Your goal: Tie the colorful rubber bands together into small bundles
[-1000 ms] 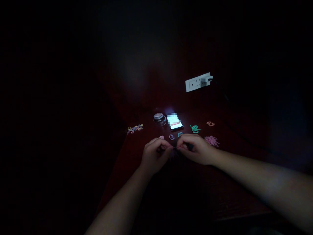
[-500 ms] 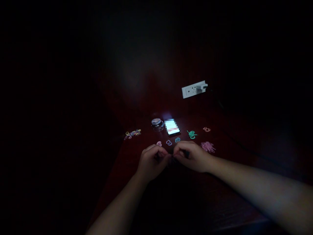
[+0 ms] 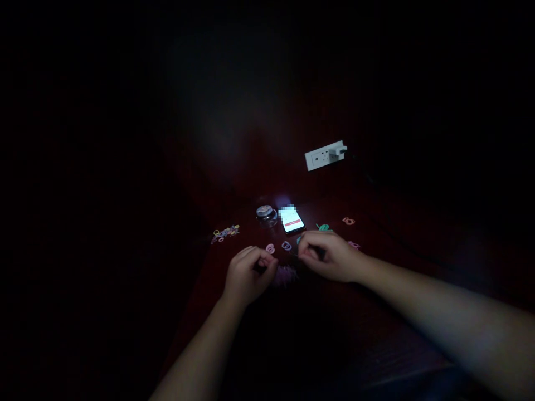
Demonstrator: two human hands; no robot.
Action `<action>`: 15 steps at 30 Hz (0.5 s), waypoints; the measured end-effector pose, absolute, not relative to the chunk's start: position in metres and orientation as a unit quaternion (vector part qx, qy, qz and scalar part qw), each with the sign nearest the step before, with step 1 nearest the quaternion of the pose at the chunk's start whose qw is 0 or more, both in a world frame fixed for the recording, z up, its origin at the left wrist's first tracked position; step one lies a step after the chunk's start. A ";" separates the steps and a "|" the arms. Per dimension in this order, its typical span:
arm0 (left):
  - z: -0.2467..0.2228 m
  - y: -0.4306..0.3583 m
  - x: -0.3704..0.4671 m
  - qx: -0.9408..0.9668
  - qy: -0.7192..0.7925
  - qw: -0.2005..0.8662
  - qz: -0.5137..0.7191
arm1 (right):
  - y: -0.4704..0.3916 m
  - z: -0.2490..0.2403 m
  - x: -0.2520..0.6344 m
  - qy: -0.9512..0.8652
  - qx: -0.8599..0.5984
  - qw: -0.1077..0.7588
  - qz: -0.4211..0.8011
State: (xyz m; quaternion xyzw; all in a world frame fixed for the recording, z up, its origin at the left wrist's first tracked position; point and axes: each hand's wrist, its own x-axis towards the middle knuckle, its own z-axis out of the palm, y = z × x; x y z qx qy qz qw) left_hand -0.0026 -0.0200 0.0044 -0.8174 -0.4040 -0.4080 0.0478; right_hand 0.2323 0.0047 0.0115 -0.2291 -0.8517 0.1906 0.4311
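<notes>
My left hand [image 3: 251,273] is closed, thumb against fingers; anything in its pinch is too small to make out. To its right my right hand [image 3: 328,256] pinches a thin dark strand that sticks out leftward from the fingertips. Between and just below the hands lies a dim pile of purple bands [image 3: 285,275]. Beyond them are small pink loops [image 3: 270,249] and purple loops [image 3: 286,245]. Teal loops [image 3: 298,240] and a pink pile [image 3: 354,245] are partly covered by my right hand. Green bands [image 3: 324,227] lie behind it.
A lit phone [image 3: 293,223] lies beside a clear round jar [image 3: 266,214] on the dark red table [image 3: 200,289]. Mixed coloured bands [image 3: 226,233] sit at the left, orange loops [image 3: 348,221] at the right. A white socket [image 3: 326,155] holds a plug and cable.
My hands have moved apart, the left one leftward and the right one slightly up. The purple pile between them now shows, and the right hand covers more of the green bands and pink pile.
</notes>
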 end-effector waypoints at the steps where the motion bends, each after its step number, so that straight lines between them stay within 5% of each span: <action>1: 0.005 -0.020 -0.003 -0.818 -0.404 0.050 -0.407 | 0.009 0.018 0.238 -0.853 -0.239 0.427 0.184; 8: 0.001 -0.021 -0.001 -0.826 -0.390 0.043 -0.405 | 0.046 0.036 0.312 -0.885 -0.368 0.210 0.194; 15: 0.001 -0.023 -0.003 -0.832 -0.385 0.021 -0.400 | 0.050 0.009 0.346 -0.847 -0.406 0.209 0.273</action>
